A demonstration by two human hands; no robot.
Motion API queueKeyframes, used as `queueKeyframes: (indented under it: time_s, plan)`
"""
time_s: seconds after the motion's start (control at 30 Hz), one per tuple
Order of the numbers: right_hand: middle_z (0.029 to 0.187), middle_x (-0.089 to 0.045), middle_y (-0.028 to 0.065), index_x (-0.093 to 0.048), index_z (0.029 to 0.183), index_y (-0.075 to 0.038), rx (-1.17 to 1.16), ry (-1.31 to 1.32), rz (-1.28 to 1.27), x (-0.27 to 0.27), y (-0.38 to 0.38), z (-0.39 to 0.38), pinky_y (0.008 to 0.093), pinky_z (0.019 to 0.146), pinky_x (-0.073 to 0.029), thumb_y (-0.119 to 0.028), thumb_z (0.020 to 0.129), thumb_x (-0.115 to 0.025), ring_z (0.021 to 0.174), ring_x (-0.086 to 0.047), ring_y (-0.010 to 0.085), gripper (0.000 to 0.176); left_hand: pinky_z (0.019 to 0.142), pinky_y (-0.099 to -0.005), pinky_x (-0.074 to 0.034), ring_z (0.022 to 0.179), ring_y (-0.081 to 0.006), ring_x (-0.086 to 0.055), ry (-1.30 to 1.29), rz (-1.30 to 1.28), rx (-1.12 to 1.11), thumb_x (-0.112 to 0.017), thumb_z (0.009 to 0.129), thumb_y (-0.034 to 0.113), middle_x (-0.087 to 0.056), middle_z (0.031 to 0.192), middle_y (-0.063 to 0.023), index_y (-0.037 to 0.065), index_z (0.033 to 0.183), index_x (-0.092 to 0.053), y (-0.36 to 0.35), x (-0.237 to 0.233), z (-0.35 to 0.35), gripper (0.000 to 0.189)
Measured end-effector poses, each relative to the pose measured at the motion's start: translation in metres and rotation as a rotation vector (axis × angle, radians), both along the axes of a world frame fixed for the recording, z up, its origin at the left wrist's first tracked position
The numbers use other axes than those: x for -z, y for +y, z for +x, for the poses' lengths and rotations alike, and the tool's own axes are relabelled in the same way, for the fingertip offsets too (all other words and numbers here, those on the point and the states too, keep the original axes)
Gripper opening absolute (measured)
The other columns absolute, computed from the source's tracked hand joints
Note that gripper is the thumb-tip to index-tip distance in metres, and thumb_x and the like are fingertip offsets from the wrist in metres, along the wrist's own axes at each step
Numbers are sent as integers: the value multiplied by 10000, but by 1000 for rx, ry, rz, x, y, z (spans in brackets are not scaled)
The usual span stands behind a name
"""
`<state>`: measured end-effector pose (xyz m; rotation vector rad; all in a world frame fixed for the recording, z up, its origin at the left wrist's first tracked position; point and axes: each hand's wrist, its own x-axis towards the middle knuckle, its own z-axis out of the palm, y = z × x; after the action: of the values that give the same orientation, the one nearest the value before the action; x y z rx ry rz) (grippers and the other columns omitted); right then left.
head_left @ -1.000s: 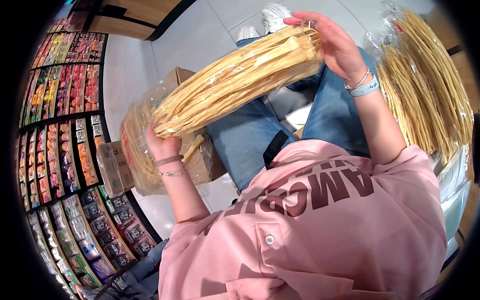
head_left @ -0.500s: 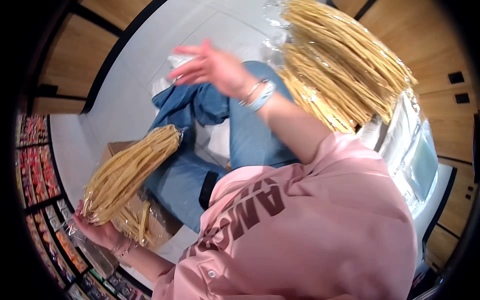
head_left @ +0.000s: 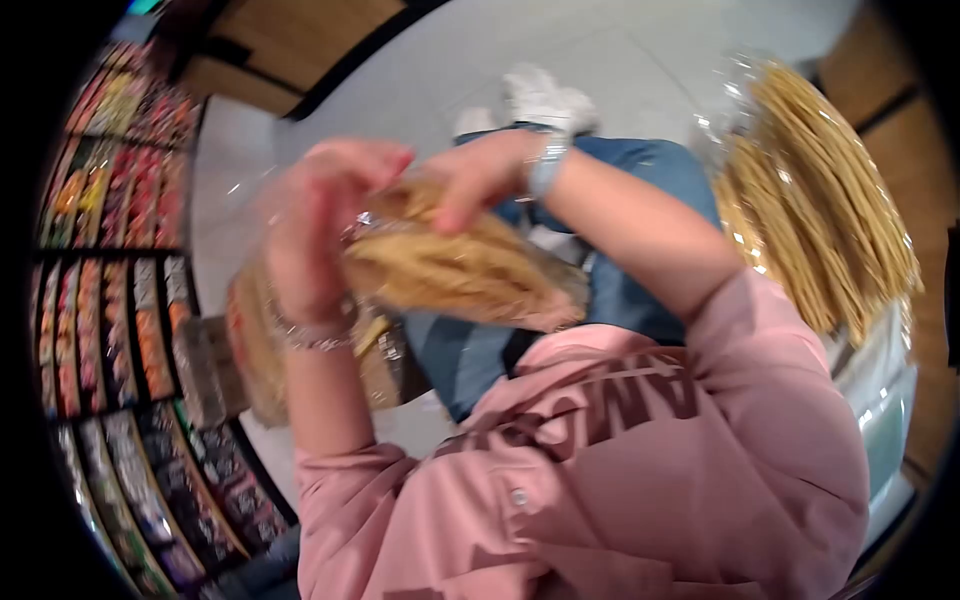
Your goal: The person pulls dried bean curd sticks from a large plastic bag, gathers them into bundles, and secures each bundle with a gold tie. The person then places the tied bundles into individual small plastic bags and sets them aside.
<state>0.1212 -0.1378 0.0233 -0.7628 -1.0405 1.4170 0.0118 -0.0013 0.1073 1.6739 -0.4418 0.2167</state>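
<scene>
A: Right fingers (head_left: 453,210) clamp a pale-yellow bundle of slender strips in clear plastic (head_left: 450,272), just beneath them. Left fingers (head_left: 362,158) curl beside its end; blurred, so closure cannot be told.

B: Technique: support its underside; hard squeezing likely snaps brittle strips.

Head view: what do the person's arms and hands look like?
The bare left hand wears a silvery, metallic-looking bracelet; the bare right hand wears a wide, pale-blue wristband. Both loose pink fabric sleeves are short. Blur hides finer detail.
</scene>
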Motion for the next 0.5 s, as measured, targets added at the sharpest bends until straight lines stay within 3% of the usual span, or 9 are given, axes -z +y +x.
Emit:
queueKeyframes:
  time_s: [0.03,0.1,0.2,0.27,0.3,0.37,0.43,0.47,0.5]
  plan:
    - [1085,-601,93,-483,1183,28,76,-31,117,9,1,3,298,840,-469,-259,743,-738,960,-579,152,584,881,-361,-410,933,-233,-560,35,127,-87,-440,922,325,-621,942,-134,-9,831,-617,6,-5,5,388]
    - [1060,-601,75,-489,1172,21,219,-94,149,1,-6,-3,287,824,-465,-271,743,-731,926,-578,149,572,838,-311,-431,913,-179,-576,107,130,-232,-458,923,282,-642,992,-140,-37,946,-649,2,-8,10,373]
    - [1028,-613,111,-489,1141,18,573,-486,31,-5,0,-4,300,781,-469,-397,694,-746,897,-599,189,662,901,-315,-420,1043,-209,-541,312,110,-274,-415,943,285,-598,1118,-156,-65,1102,-578,24,4,27,418]
    - [1001,-615,140,-484,1124,19,890,-786,-71,-11,-1,-22,317,762,-473,-450,657,-755,880,-611,227,716,907,-313,-418,1048,-209,-543,384,93,-325,-432,937,284,-595,1126,-150,-62,1129,-569,27,7,33,419]
    - [932,-609,169,-479,1115,20,1163,-915,-82,-5,4,-36,350,756,-475,-443,599,-778,845,-607,293,755,911,-312,-416,1050,-209,-543,421,81,-349,-441,934,283,-594,1130,-147,-61,1142,-564,28,9,36,421]
    - [969,-589,156,-465,1129,8,1456,-1069,-115,5,11,-55,383,815,-448,-436,583,-777,902,-572,317,770,893,-303,-429,1053,-189,-539,369,135,-394,-479,924,268,-597,1133,-135,-54,1143,-569,23,17,38,400]
    - [1037,-555,164,-451,1140,3,1656,-1118,-104,27,20,-66,403,860,-415,-439,583,-772,965,-536,337,780,881,-298,-436,1033,-178,-548,332,148,-428,-491,922,252,-602,1127,-132,-51,1123,-586,1,25,33,375]
    - [1072,-538,168,-445,1146,0,1757,-1141,-97,30,21,-72,413,882,-398,-441,583,-769,997,-518,348,785,863,-293,-445,985,-170,-569,330,219,-507,-500,918,216,-620,1095,-133,-53,1031,-632,-5,30,31,320]
    - [1100,-518,174,-440,1148,-2,1734,-1112,-62,33,18,-80,419,894,-386,-440,599,-762,1016,-502,356,773,859,-294,-448,970,-168,-574,291,192,-456,-499,917,207,-626,1078,-137,-57,998,-638,-5,32,28,309]
